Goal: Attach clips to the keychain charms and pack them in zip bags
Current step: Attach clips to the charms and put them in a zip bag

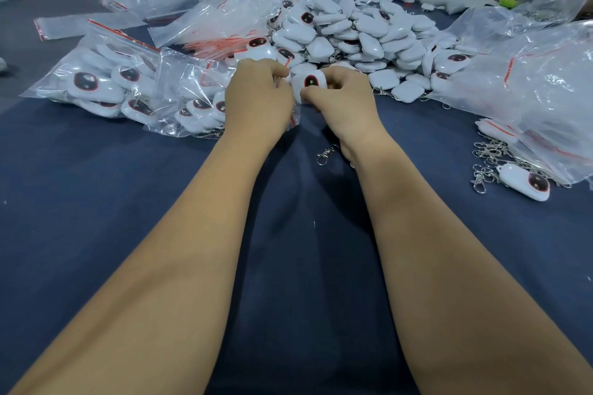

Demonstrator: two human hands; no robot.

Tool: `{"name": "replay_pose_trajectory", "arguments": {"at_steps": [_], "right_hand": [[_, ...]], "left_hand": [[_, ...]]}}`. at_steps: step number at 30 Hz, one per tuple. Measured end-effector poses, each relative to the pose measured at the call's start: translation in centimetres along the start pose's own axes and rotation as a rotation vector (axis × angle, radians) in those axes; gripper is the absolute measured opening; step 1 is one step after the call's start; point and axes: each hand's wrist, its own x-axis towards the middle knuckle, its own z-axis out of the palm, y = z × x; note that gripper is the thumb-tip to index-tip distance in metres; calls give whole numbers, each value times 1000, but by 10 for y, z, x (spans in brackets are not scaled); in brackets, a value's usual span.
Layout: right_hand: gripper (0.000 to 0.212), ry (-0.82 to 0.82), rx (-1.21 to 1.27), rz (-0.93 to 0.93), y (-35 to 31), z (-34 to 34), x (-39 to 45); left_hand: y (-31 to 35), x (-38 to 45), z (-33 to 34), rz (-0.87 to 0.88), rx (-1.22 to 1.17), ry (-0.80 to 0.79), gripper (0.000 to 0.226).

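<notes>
Left hand (258,96): fingers curled, pinching at the left edge of a white rounded-square plastic keychain charm with a dark red-rimmed oval face (308,82); possibly also gripping the mouth of a clear zip bag with red seal strip (192,96), not certain.
Right hand (341,99): fingers curled round the same charm from the right, thumb at its lower edge. Charm held between both hands, just above the dark blue cloth-covered counter (96,202).
Small silver metal swivel clip (325,154): lying on the counter just beside the right wrist, not held.
Heap of loose white charms (362,32): directly beyond the hands.
Filled clear zip bags of charms (99,83): left of the hands.
Pile of spare silver clips (491,154): far right, beside a single charm lying face up (526,181).
Large crumpled clear plastic bags (545,74): right edge.

Step in hand, judged: fitting clip or bagging; cannot tell which. Advice: steady charm with one hand, locate its loop, keep face outward, confirm clip fully latched before sliding into bag; press seal along whole length.
</notes>
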Motion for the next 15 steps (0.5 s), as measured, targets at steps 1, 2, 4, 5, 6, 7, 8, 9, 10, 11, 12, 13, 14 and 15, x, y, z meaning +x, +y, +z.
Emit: {"name": "replay_pose_trajectory", "arguments": {"at_steps": [1,2,4,5,6,7,8,9,10,11,12,13,14,15], "right_hand": [[10,2,13,-3,0,0,0],[11,-3,34,-9,0,-1,1],[13,-28,95,-3,0,0,2],[13,-41,130,10,0,0,3],[13,-49,157,24,0,1,3],[13,-45,163,33,1,2,4],[13,-32,153,38,2,3,4],[14,-17,134,38,3,4,4],[16,-11,122,32,4,4,4],[17,-18,122,23,5,4,4],[17,-41,130,9,6,4,3],[17,-68,127,-9,6,4,2],[19,-88,113,-24,6,5,1],[23,-99,92,-35,6,6,1]], "left_hand": [[1,-1,0,-13,-8,-2,35],[2,-2,0,-26,-24,-9,37],[5,-4,1,-49,-83,-30,41],[6,-5,2,-63,-111,-36,43],[6,-5,3,-80,-131,-42,44],[6,-5,5,-96,-141,-46,44],[5,-5,6,-107,-143,-50,43],[5,-6,7,-109,-140,-52,42],[5,-7,7,-104,-138,-51,41],[5,-8,7,-96,-138,-49,40],[5,-9,8,-89,-139,-52,39],[5,-9,8,-83,-142,-66,37],[4,-8,9,-79,-151,-81,34],[3,-7,10,-76,-161,-91,29]]}}
